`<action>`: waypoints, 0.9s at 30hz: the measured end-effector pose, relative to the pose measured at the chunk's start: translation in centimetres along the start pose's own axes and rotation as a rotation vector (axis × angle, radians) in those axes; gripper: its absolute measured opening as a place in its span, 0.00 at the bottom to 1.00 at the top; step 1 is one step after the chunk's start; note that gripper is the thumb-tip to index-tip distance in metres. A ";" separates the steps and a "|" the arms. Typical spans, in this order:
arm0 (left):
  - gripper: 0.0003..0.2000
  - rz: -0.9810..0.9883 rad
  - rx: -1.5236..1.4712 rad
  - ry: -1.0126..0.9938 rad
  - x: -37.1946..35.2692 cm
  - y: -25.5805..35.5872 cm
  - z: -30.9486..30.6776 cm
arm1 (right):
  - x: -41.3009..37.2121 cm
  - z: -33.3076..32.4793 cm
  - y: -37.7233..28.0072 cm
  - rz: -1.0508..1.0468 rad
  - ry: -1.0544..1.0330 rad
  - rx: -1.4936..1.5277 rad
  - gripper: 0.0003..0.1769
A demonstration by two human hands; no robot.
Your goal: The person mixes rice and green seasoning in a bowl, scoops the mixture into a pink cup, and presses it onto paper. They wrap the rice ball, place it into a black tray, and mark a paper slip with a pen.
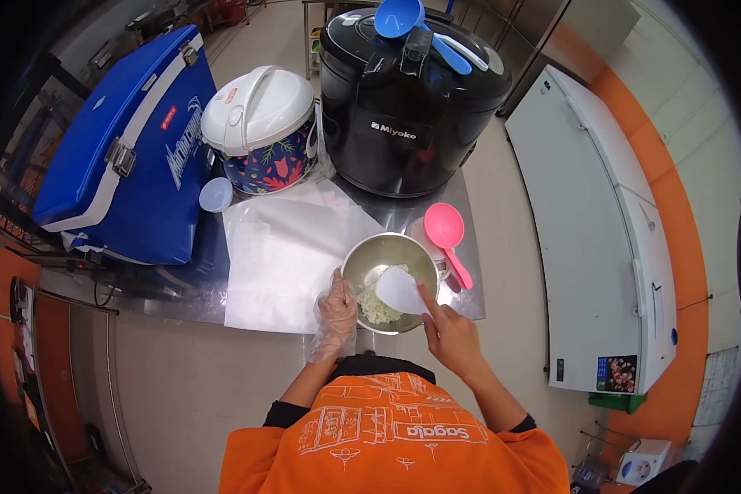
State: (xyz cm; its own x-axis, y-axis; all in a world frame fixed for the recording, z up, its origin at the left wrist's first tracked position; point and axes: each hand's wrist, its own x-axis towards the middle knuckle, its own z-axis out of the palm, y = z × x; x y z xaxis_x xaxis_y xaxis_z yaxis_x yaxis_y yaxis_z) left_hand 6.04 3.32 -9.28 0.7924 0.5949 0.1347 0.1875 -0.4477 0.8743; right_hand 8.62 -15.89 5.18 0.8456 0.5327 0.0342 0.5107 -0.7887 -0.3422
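Note:
A steel bowl [356, 265] with white rice [375, 309] inside stands at the table's front edge. Its left rim is held by my left hand [336, 317], which wears a clear plastic glove. My right hand [453, 336] is bare and grips a white paddle [399, 290], whose blade is in the bowl over the rice. Left of the bowl lie sheets of white paper [276, 255]. Beside the bowl's right rim, a pink scoop [445, 225] rests above a scale that is partly hidden.
A blue cooler box [156, 156], a small blue-white cup [216, 195], a floral rice cooker [267, 169] and a large black cooker [403, 115] line the back of the steel table [181, 296]. A blue scoop [399, 18] lies on the black cooker. A white chest freezer [584, 230] stands right.

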 end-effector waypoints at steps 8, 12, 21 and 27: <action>0.17 0.029 0.016 0.110 -1.1 0.3 0.6 | 1.7 8.4 0.8 0.231 -0.181 0.133 0.16; 0.18 0.032 -0.033 0.126 -0.4 -0.6 1.2 | 2.1 3.7 1.1 0.151 -0.329 0.182 0.14; 0.24 -0.048 0.027 -0.048 -0.9 0.3 0.1 | 1.9 0.4 1.5 0.086 -0.326 0.031 0.11; 0.21 0.236 0.099 0.012 -0.8 1.5 0.0 | 3.1 -0.4 2.6 0.250 -0.297 -0.361 0.10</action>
State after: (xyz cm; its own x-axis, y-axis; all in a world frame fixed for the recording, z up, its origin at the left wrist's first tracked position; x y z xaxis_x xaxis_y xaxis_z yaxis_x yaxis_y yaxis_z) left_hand 5.68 2.15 -8.12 0.8140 0.4741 0.3357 0.0549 -0.6381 0.7680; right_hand 12.66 -16.36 4.77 0.8945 0.3379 -0.2926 0.3648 -0.9302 0.0409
